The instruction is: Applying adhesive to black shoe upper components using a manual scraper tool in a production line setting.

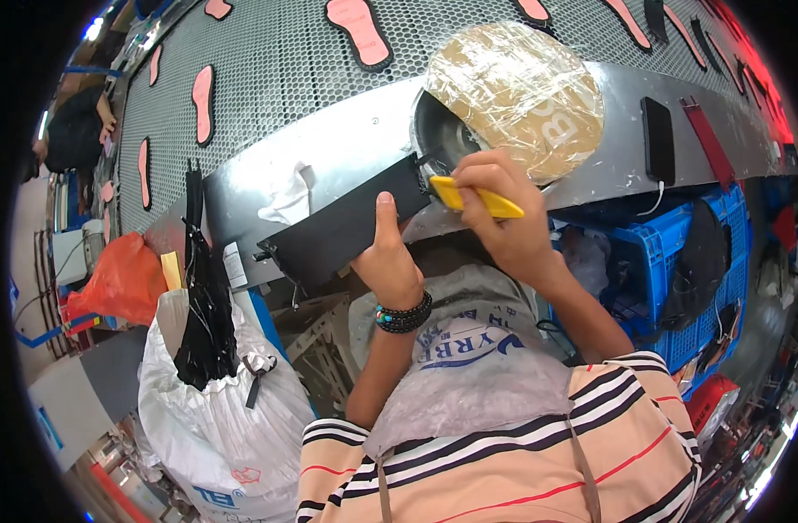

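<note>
Black sheet (342, 228) pinched under left hand (388, 266) thumb's grip.

A flat black sheet piece (342, 228), roughly rectangular with a dull matte face, is held up by the left hand (388, 261), whose thumb presses on its right end while the rest slants down and away to that hand's left. A slim yellow tool (477, 200), long and flat like a blade or scraper, sits pinched in the fingers of the right hand (508, 218), lying nearly level with its left tip touching the upper right corner of the black piece, between the two hands.
</note>
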The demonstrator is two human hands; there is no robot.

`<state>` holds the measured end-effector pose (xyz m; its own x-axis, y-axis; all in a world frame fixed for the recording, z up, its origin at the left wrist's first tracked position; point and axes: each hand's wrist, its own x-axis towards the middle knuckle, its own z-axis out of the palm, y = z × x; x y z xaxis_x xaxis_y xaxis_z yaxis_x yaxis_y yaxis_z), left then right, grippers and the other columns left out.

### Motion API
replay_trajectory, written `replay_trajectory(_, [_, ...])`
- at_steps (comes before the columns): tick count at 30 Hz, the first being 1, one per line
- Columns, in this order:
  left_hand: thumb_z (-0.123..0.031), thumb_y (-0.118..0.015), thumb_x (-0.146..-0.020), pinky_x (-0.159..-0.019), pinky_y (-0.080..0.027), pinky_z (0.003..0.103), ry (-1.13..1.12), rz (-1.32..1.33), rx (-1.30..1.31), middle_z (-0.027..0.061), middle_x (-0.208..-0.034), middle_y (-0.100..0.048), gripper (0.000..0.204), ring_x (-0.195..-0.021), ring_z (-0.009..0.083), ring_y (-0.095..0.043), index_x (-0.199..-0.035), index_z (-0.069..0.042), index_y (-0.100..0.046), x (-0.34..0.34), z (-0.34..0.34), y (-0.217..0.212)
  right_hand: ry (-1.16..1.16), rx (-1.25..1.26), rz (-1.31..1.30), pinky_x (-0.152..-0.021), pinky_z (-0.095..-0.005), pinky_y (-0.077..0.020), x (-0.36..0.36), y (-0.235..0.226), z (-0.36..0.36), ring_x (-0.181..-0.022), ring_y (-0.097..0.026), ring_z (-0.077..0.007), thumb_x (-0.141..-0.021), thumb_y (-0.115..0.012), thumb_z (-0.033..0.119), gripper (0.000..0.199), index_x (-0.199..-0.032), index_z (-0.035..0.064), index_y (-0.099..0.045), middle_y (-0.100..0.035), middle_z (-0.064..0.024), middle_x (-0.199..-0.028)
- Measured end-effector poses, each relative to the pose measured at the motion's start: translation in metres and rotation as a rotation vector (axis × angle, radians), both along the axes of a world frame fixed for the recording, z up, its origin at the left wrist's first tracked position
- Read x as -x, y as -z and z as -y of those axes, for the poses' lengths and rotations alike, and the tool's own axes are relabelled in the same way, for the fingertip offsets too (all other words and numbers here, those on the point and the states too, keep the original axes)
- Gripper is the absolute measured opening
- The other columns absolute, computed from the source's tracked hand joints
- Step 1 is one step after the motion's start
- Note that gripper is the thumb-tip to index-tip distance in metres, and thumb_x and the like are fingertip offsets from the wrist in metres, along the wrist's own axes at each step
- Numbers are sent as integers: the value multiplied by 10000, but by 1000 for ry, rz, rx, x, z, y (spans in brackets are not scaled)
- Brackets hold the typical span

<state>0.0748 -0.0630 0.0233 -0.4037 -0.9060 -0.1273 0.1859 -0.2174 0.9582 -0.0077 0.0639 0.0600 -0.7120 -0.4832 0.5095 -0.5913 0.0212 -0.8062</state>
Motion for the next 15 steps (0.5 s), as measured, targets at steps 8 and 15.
replay_trajectory(8, [-18,-695,-929,-782,-608,314,-4,5,-110,91,-1112,-652,235,-943,157,-651,-1144,33,-613,0,-7,-6,-27,78,191,-794,-348,-523,5,-1,-3,-893,-659,-274,-911,-631,-19,98,-1006,1,-618,-641,-136,-989])
replay_trajectory(15, [-38,-713,-920,-730,-630,334,-12,23,-140,82,-1144,-670,290,-960,186,-686,-1193,-22,-616,-4,-8,-7,36,137,45,-732,-367,-524,14,-1,11,-857,-659,-328,-908,-649,2,98,-998,0,-610,-632,-159,-974])
